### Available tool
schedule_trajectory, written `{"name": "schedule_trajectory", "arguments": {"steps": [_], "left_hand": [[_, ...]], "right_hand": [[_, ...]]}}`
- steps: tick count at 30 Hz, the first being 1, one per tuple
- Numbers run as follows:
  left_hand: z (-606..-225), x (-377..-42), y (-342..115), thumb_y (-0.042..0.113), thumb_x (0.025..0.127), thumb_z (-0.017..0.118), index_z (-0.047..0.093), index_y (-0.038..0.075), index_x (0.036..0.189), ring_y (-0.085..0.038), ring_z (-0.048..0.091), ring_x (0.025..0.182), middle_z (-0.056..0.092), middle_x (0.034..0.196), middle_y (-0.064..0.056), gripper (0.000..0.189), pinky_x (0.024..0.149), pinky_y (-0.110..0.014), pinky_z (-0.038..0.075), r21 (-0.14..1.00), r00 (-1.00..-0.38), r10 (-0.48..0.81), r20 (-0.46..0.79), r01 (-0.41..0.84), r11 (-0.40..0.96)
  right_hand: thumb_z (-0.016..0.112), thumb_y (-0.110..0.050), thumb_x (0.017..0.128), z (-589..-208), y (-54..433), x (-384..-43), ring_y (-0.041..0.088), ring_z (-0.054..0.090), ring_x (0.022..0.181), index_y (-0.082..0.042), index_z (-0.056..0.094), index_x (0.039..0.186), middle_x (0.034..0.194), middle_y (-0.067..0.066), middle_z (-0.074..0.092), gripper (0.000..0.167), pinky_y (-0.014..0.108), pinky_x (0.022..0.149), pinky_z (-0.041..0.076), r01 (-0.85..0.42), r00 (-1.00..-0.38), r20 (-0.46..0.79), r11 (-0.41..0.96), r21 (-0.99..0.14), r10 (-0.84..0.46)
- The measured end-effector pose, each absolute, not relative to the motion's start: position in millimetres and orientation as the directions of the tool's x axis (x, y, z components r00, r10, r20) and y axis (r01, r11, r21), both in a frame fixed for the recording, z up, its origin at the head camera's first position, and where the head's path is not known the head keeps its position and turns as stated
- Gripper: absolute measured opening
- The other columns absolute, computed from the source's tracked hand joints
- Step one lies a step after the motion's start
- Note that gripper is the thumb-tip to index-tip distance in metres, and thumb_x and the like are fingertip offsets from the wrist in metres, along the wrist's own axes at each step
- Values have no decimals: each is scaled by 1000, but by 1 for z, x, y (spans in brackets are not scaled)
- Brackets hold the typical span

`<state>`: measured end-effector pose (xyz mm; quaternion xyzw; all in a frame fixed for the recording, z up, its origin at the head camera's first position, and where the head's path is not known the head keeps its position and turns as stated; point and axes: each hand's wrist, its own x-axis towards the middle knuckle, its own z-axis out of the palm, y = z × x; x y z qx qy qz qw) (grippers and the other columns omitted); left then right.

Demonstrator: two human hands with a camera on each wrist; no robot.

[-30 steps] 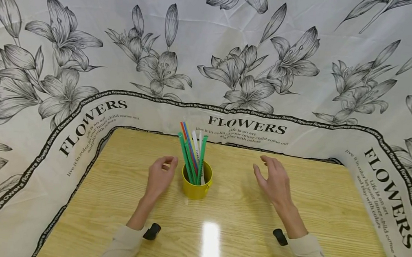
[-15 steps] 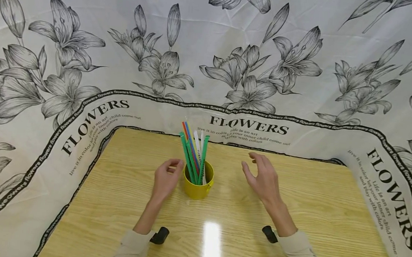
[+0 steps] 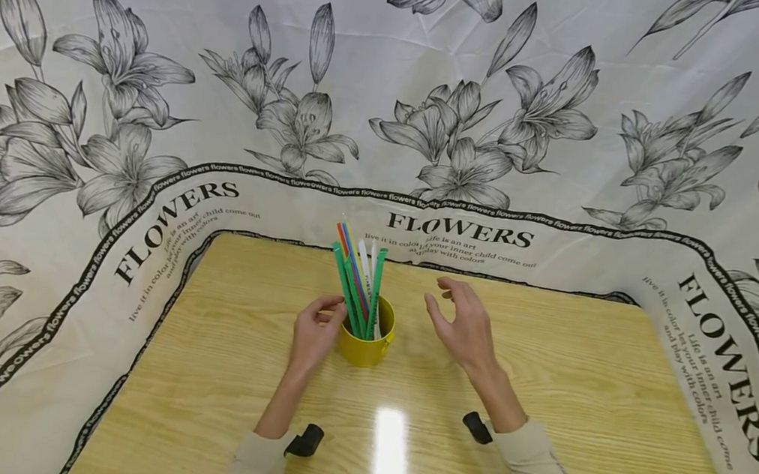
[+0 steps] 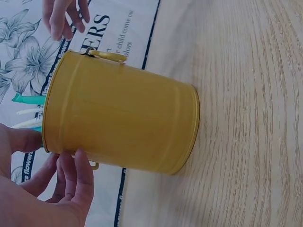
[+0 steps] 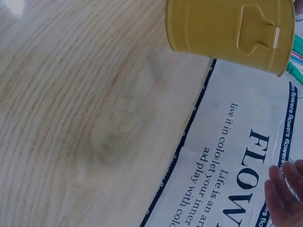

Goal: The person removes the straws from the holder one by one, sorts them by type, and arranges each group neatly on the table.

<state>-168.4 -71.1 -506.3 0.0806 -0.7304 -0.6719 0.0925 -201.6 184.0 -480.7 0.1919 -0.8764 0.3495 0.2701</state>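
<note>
A small yellow metal bucket (image 3: 364, 350) stands upright on the table, holding several slim straws (image 3: 356, 288) in green, white, red and blue. My left hand (image 3: 315, 331) is at the bucket's left side, close to the rim. In the left wrist view, its thumb (image 4: 26, 140) lies by the rim and its loosely bent fingertips (image 4: 81, 161) are right at the bucket's outer wall. To the right of the bucket, apart from it, my right hand (image 3: 463, 323) hovers with spread, relaxed fingers, holding nothing.
The wood-grain table (image 3: 579, 360) stretches on both sides of the bucket. A white cloth (image 3: 287, 206) with black flowers and lettering rises behind and around the table. Small handle loops (image 4: 108, 56) stick out from the bucket's sides. Black wrist devices (image 3: 305, 440) sit at both sleeves.
My left hand has moved right until its fingers reach the bucket's rim. My right hand has moved left, nearer the bucket. The bucket and straws keep their place on the table.
</note>
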Motion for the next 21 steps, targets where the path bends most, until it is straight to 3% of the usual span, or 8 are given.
{"name": "schedule_trajectory", "arguments": {"steps": [7,15,21], "left_hand": [[-509,-171,-70,2,96,68,67,-12,120,-16,59,81,62,112,-25,28,71,-43,61,999,-978,-205,-39,-36,-15],[-514,-169,-72,5,96,71,66,-8,126,-13,61,81,58,113,-16,33,69,-25,57,985,-982,-165,-96,-70,-156],[-517,-169,-74,8,96,73,65,-6,129,-13,62,84,57,113,-12,37,70,-22,56,970,-981,-143,-133,-98,-224]], "right_hand": [[75,-15,95,-482,170,-203,33,67,95,1,67,121,114,17,69,31,47,84,56,-530,-799,583,632,-566,-149],[75,-11,95,-484,148,-206,31,69,94,2,67,120,113,18,69,30,45,84,58,-550,-804,574,561,-619,-154],[74,-12,96,-485,132,-206,31,69,94,1,67,119,112,18,70,27,43,85,58,-545,-819,549,526,-653,-167]]}}
